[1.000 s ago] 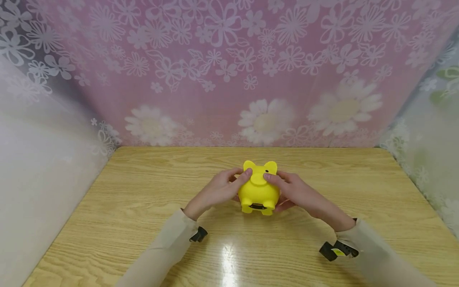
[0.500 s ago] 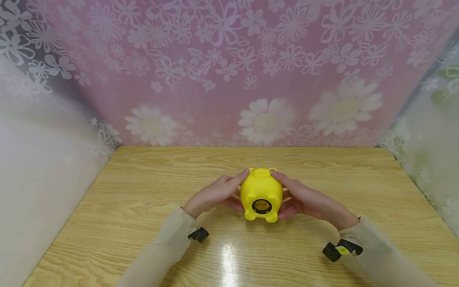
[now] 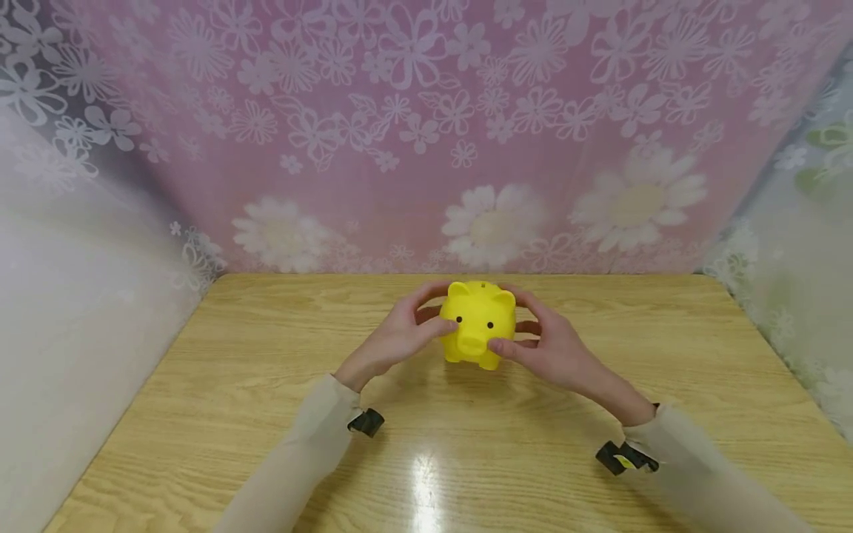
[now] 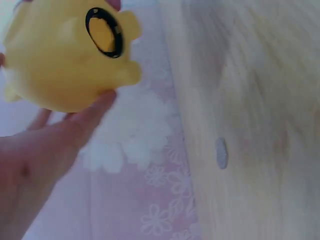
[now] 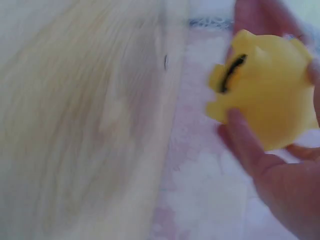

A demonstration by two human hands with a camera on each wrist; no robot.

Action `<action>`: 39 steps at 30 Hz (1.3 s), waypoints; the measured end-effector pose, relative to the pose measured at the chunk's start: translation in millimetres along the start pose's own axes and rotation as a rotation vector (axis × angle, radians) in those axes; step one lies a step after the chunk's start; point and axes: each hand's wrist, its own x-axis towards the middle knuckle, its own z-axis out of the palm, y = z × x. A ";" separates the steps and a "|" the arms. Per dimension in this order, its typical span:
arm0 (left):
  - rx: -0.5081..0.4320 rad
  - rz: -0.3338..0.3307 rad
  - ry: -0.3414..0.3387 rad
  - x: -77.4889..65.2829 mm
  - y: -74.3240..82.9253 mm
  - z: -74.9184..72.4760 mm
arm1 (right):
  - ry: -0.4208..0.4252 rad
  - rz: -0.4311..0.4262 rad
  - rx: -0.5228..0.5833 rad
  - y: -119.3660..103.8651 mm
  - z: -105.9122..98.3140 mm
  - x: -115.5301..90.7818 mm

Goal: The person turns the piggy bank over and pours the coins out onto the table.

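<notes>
Near the far edge of the table (image 3: 480,444), left hand (image 3: 403,329) and right hand (image 3: 560,352) have fingers curled round the pig (image 3: 474,311); light, matched pressure should steady it best.

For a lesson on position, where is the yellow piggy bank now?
In the head view, the piggy bank is just right of centre, held between the left hand and right hand, towards the far edge of the table.

left grip (image 4: 52,147) holds a yellow figure (image 4: 57,60), black-ringed opening (image 4: 104,32) toward the wooden tabletop (image 4: 255,100).
</notes>
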 end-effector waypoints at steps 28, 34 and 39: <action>0.044 0.449 0.029 -10.0 5.0 0.1 | 0.144 -0.637 -0.189 -1.6 -5.0 1.4; 0.107 0.269 0.095 -9.7 3.4 0.4 | 0.108 -0.331 -0.126 -3.9 -3.0 -1.7; 0.152 0.022 0.128 -6.4 0.2 3.5 | -0.026 0.041 0.070 -8.0 -3.7 1.6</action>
